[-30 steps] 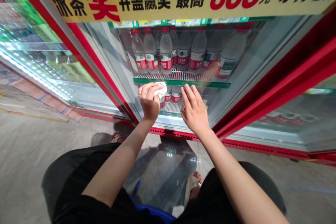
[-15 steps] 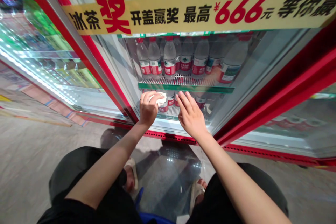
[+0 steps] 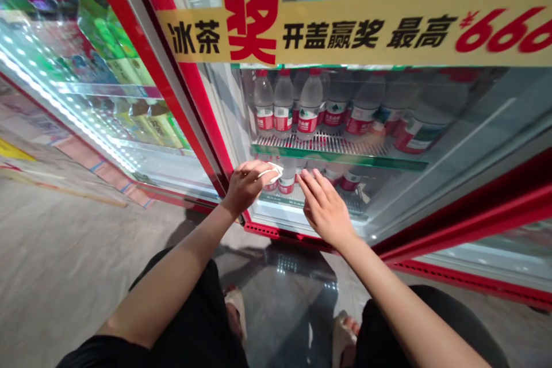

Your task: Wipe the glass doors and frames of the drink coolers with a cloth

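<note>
My left hand (image 3: pixel 245 184) is closed around a crumpled white cloth or tissue (image 3: pixel 272 172), held against the lower part of the glass door (image 3: pixel 224 86). To its right, my right hand (image 3: pixel 325 204) has its fingers stretched out, with the fingertips at the same glass; it holds nothing. Behind the glass, red-capped water bottles (image 3: pixel 310 106) stand on a wire shelf (image 3: pixel 336 145), and more bottles show on the level below, partly hidden by my hands.
A yellow banner (image 3: pixel 336 34) crosses the door above my hands. Red door frames (image 3: pixel 172 69) rise at the left and right. Another lit cooler holds green bottles (image 3: pixel 92 23) at the left. My sandalled feet (image 3: pixel 236 305) are on the grey floor (image 3: pixel 86 253).
The view has shifted left, so the cooler and banner sit further right in it. My left hand, still holding the white cloth, is now nearer the door's left frame. My right hand remains spread.
</note>
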{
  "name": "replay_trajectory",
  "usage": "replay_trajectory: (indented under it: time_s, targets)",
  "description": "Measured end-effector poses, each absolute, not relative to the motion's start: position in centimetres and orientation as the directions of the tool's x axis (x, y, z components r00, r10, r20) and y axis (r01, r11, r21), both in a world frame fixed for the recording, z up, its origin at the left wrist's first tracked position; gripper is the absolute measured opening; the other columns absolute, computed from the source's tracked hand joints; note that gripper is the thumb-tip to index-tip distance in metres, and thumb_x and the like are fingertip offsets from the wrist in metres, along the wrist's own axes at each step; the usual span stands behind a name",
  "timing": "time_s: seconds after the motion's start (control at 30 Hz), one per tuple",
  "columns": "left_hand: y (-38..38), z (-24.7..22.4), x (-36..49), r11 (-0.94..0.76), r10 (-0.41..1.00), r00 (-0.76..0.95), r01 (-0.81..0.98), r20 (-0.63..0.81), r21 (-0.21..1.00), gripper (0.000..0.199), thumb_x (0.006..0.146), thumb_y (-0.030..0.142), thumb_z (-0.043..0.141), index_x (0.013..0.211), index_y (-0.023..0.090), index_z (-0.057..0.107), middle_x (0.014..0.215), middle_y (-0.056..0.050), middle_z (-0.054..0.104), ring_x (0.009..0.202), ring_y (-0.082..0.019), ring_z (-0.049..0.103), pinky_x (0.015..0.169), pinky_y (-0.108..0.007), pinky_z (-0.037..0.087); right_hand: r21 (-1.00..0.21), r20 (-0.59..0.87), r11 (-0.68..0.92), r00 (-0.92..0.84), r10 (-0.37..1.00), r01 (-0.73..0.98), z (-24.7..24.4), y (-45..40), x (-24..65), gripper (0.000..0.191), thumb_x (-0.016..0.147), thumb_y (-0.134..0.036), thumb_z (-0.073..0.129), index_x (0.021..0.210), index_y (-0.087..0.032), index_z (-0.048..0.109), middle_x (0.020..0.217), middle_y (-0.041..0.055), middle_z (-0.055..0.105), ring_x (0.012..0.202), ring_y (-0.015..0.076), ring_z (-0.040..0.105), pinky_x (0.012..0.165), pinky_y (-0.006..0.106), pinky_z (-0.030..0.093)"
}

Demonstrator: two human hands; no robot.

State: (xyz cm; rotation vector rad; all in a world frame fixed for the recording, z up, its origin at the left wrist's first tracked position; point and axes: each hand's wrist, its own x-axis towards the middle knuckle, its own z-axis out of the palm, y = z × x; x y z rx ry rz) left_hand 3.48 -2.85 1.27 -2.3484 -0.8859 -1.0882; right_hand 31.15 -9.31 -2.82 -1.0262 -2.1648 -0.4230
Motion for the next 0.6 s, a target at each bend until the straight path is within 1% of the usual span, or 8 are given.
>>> replay_trajectory:
  time_s: [0.07,0.13,0.2,0.27,0.4,0.43,0.57,0.6]
  targets:
    - [-2.4,1.5,2.9,-0.672,0.375,0.397,0.739,0.837,-0.049,0.03,0.108,0.018,0.061,0.118,0.035,0.082,0.114,-0.006,0.083,0.118,-0.022,0.075,0.109,-0.04,0.057,0.017,0.709,0.64,-0.461,0.534,0.768,-2.7,-9.0,30.5,0.093,0.104,-0.008,0.048,0.182,-0.025,0.0,0.181,0.0114,0.039,0.166,0.03,0.043,0.135,0.056,0.046]
    - [-2.1,1.6,2.5,-0.598,0.372,0.242,0.801,0.896,0.032,0.028,0.11,0.019,0.058,0.114,0.034,0.082,0.113,-0.006,0.082,0.117,-0.022,0.074,0.11,-0.04,0.056,0.036,0.717,0.647,-0.471,0.514,0.762,-2.7,-8.8,29.7,0.093,0.104,-0.008,0.049,0.182,-0.024,0.001,0.18,0.0121,0.041,0.166,0.0308,0.042,0.134,0.057,0.047]
    - [-2.1,1.2,2.3,-0.548,0.369,0.138,0.831,0.919,0.095,0.029,0.111,0.019,0.055,0.11,0.032,0.082,0.112,-0.006,0.081,0.115,-0.022,0.073,0.109,-0.041,0.056,0.042,0.723,0.655,-0.475,0.501,0.755,-2.9,-8.5,29.0,0.093,0.104,-0.008,0.05,0.182,-0.024,0.002,0.179,0.0122,0.043,0.167,0.0313,0.041,0.133,0.058,0.048]
    - [-2.3,0.6,2.3,-0.554,0.387,0.151,0.826,0.91,0.099,0.031,0.112,0.019,0.054,0.11,0.03,0.082,0.113,-0.006,0.08,0.114,-0.022,0.073,0.106,-0.039,0.057,0.037,0.722,0.663,-0.478,0.5,0.748,-3.1,-8.3,28.4,0.093,0.104,-0.008,0.05,0.182,-0.026,0.003,0.179,0.0117,0.044,0.166,0.0313,0.042,0.132,0.058,0.048]
    - [-2.4,0.3,2.0,-0.667,0.403,0.327,0.745,0.855,0.029,0.032,0.111,0.017,0.054,0.115,0.03,0.083,0.116,-0.005,0.08,0.114,-0.021,0.073,0.105,-0.035,0.056,0.038,0.702,0.668,-0.495,0.512,0.744,-3.7,-8.1,27.5,0.092,0.105,-0.008,0.049,0.183,-0.028,0.004,0.179,0.0106,0.043,0.165,0.0313,0.045,0.132,0.057,0.048]
    - [-2.2,0.5,1.6,-0.66,0.4,0.314,0.751,0.861,0.033,0.032,0.11,0.016,0.055,0.115,0.03,0.083,0.117,-0.005,0.08,0.115,-0.021,0.073,0.107,-0.035,0.055,0.038,0.698,0.666,-0.497,0.515,0.745,-3.8,-8.1,27.5,0.092,0.105,-0.008,0.05,0.183,-0.028,0.005,0.18,0.0104,0.043,0.165,0.0313,0.044,0.133,0.057,0.048]
    - [-1.6,1.0,-0.6,-0.571,0.366,0.112,0.811,0.924,0.127,0.031,0.108,0.011,0.057,0.115,0.028,0.082,0.118,-0.005,0.077,0.118,-0.021,0.071,0.11,-0.037,0.055,0.029,0.686,0.668,-0.501,0.527,0.744,-4.5,-8.3,27.7,0.093,0.104,-0.009,0.051,0.183,-0.029,0.007,0.18,0.009,0.043,0.167,0.0313,0.042,0.135,0.055,0.045]
    - [-1.6,0.9,-1.0,-0.575,0.366,0.102,0.806,0.925,0.138,0.031,0.107,0.009,0.058,0.115,0.028,0.081,0.12,-0.005,0.076,0.119,-0.022,0.07,0.11,-0.037,0.055,0.023,0.681,0.673,-0.504,0.531,0.739,-4.7,-8.4,27.7,0.093,0.104,-0.009,0.051,0.183,-0.03,0.006,0.18,0.009,0.045,0.166,0.0314,0.043,0.134,0.054,0.046]
